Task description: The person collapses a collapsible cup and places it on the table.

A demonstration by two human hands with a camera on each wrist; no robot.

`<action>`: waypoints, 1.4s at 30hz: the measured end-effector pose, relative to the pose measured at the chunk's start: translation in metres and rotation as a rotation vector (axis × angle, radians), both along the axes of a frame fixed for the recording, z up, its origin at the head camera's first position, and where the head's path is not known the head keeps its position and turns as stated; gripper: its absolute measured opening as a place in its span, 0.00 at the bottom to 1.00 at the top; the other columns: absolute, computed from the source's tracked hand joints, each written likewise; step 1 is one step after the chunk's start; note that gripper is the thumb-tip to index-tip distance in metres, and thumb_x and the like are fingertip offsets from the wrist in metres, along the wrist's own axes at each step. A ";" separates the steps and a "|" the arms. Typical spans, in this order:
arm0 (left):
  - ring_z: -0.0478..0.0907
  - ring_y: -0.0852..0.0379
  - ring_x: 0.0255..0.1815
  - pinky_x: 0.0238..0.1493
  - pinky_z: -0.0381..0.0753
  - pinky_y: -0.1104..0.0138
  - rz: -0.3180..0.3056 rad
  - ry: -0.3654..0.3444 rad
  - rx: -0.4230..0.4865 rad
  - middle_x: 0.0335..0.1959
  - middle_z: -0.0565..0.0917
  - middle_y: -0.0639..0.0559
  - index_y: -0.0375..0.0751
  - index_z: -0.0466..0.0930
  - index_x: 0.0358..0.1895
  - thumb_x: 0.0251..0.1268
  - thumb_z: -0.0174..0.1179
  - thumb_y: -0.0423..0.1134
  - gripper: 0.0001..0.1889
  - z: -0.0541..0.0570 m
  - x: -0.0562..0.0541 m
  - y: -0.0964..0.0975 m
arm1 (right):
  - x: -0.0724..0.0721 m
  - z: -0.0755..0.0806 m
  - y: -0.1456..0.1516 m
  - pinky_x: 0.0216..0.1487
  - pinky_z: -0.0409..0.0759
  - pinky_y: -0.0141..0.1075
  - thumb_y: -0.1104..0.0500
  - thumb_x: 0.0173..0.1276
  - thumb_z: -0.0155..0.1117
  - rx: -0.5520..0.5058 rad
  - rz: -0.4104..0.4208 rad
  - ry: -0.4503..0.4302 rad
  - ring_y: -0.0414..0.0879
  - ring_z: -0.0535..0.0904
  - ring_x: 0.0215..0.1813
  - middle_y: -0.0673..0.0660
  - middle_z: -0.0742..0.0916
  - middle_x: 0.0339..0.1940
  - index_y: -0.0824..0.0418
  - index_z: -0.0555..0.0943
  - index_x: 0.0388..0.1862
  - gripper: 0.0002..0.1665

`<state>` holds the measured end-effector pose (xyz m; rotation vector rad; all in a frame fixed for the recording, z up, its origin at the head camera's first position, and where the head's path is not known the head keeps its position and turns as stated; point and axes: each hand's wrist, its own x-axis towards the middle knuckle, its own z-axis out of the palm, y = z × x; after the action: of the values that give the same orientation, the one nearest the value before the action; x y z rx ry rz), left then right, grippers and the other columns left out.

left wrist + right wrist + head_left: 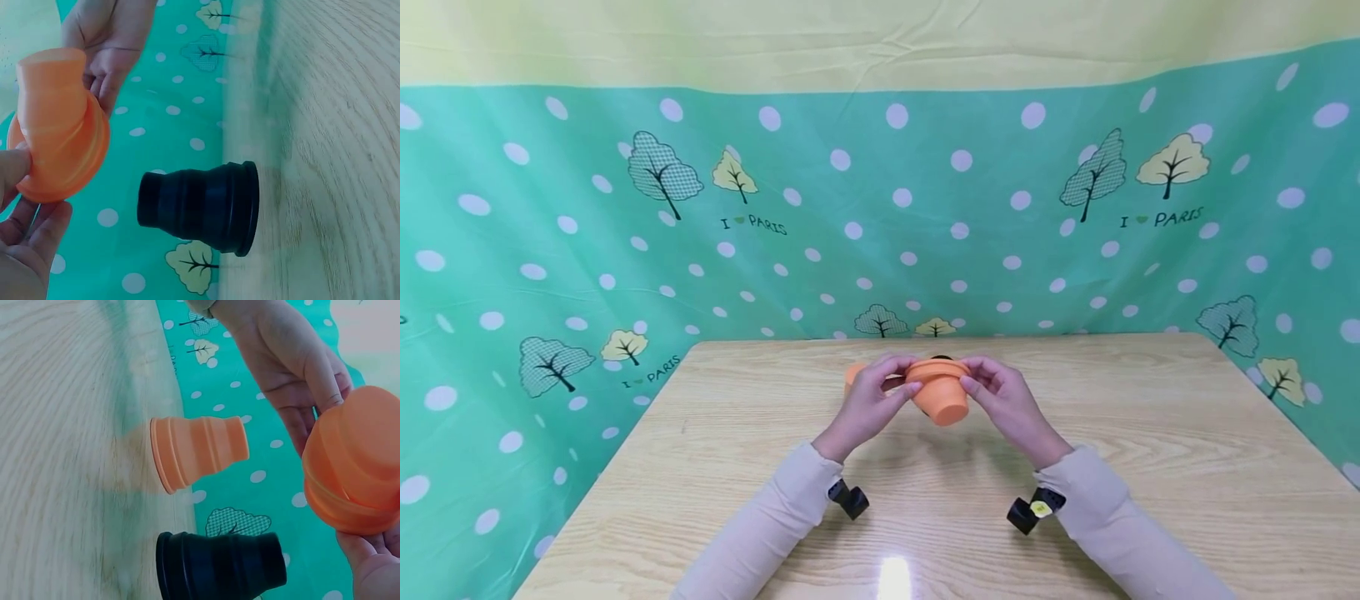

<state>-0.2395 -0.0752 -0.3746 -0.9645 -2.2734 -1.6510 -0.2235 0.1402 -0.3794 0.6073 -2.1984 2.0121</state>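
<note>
Both hands hold an orange collapsible cup (pixel 945 402) between them above the table. My left hand (pixel 871 398) pinches its left side near the wide rim, thumb on the near side and fingers behind. The right hand (pixel 1006 402) grips the opposite side in the same way. The cup tilts with its narrow base towards me, and its wall looks unevenly folded in the left wrist view. Beyond it a black collapsible cup (pixel 200 209) stands wide rim down, mostly hidden in the head view. A second orange collapsible cup (pixel 199 453) stands rim down beside the black one.
The pale wooden table (pixel 737 467) ends at a green dotted cloth (pixel 902 242) hung behind and at the sides. A black wrist camera sits on each wrist, the left camera (pixel 852 502) and the right camera (pixel 1024 515), below the hands.
</note>
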 end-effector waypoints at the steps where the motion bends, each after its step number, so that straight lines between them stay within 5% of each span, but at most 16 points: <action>1: 0.78 0.46 0.49 0.52 0.79 0.60 0.005 0.007 0.003 0.48 0.79 0.37 0.27 0.77 0.52 0.62 0.60 0.29 0.15 -0.004 -0.003 0.000 | 0.000 0.000 0.000 0.42 0.80 0.28 0.64 0.70 0.57 -0.007 0.006 -0.013 0.38 0.79 0.41 0.61 0.82 0.43 0.75 0.74 0.52 0.16; 7: 0.80 0.50 0.47 0.49 0.80 0.65 0.030 0.082 -0.031 0.49 0.81 0.41 0.31 0.78 0.55 0.62 0.61 0.32 0.18 -0.007 -0.008 -0.003 | -0.001 0.001 0.000 0.47 0.79 0.28 0.62 0.70 0.58 0.038 0.053 -0.065 0.37 0.79 0.44 0.61 0.81 0.47 0.75 0.72 0.55 0.20; 14: 0.78 0.52 0.52 0.53 0.78 0.64 0.046 0.223 -0.233 0.49 0.83 0.44 0.33 0.80 0.53 0.60 0.63 0.35 0.18 -0.004 -0.006 -0.002 | 0.000 -0.001 -0.004 0.43 0.80 0.31 0.59 0.70 0.58 0.197 0.110 -0.030 0.42 0.80 0.41 0.63 0.83 0.47 0.69 0.77 0.52 0.17; 25: 0.79 0.52 0.51 0.53 0.77 0.65 0.040 0.265 -0.340 0.47 0.84 0.45 0.35 0.82 0.51 0.57 0.66 0.33 0.17 -0.001 -0.002 0.004 | 0.000 -0.003 -0.001 0.33 0.76 0.30 0.57 0.68 0.60 0.300 0.099 -0.025 0.43 0.75 0.32 0.59 0.86 0.38 0.67 0.82 0.46 0.15; 33: 0.78 0.53 0.53 0.54 0.77 0.64 0.043 0.217 -0.316 0.48 0.84 0.47 0.38 0.82 0.52 0.58 0.66 0.37 0.17 0.001 -0.001 0.005 | 0.000 -0.005 0.000 0.36 0.77 0.31 0.58 0.69 0.60 0.291 0.101 -0.011 0.44 0.76 0.34 0.59 0.86 0.39 0.68 0.81 0.47 0.15; 42: 0.76 0.52 0.57 0.59 0.74 0.59 -0.068 0.087 -0.188 0.56 0.80 0.45 0.35 0.75 0.59 0.65 0.59 0.36 0.20 0.004 -0.003 -0.005 | 0.001 0.001 0.002 0.41 0.81 0.32 0.62 0.69 0.58 0.187 0.064 0.002 0.39 0.80 0.37 0.63 0.85 0.41 0.72 0.79 0.47 0.15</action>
<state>-0.2428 -0.0800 -0.3710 -1.1423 -2.3948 -1.4081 -0.2223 0.1420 -0.3781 0.7078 -2.4145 1.8451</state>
